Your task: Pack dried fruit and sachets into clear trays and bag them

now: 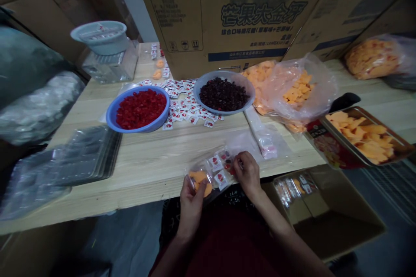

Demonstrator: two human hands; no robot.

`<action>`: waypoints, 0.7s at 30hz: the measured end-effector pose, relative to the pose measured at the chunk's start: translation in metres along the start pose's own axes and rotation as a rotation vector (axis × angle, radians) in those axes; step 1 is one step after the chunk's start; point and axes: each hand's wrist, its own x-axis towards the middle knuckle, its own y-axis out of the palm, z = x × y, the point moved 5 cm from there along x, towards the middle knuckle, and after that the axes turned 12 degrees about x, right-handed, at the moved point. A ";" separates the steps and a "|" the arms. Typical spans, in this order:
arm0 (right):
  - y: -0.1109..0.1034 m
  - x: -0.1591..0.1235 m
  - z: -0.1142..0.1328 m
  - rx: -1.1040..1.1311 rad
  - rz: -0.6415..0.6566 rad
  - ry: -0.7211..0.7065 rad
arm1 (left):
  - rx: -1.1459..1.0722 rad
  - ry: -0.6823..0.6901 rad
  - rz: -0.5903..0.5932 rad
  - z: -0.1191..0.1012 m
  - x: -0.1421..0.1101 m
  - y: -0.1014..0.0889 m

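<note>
My left hand [191, 197] is closed around the left end of a clear plastic tray [212, 177], thumb on top. In the tray's left compartment lie orange pieces [199, 181]. Two small white sachets with a red print [215, 162] sit in the middle, and red and dark pieces [227, 164] are towards the right. My right hand [248, 173] has its fingers bent and pinched at the tray's right end; the fingertips are partly hidden. The tray is held tilted at the table's front edge, above my lap.
Behind the tray stand a blue bowl of red pieces [139, 110], a bowl of dark pieces [224, 95] and scattered sachets [185, 110]. Stacked clear trays [87, 156] lie left. A tin of orange pieces [364, 138] overhangs the right edge above an open carton [338, 225] with filled packs.
</note>
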 end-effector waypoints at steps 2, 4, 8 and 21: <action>0.002 -0.002 0.004 -0.014 0.013 -0.028 | 0.013 -0.001 0.004 0.001 0.003 -0.001; 0.005 -0.003 0.004 -0.012 0.032 -0.023 | 0.016 0.007 0.013 0.002 0.006 0.000; 0.007 0.005 -0.006 0.010 0.035 0.060 | -0.014 0.007 0.026 0.003 0.008 0.002; 0.008 0.022 -0.045 0.300 0.115 0.382 | -0.261 -0.018 -0.102 -0.009 0.017 -0.021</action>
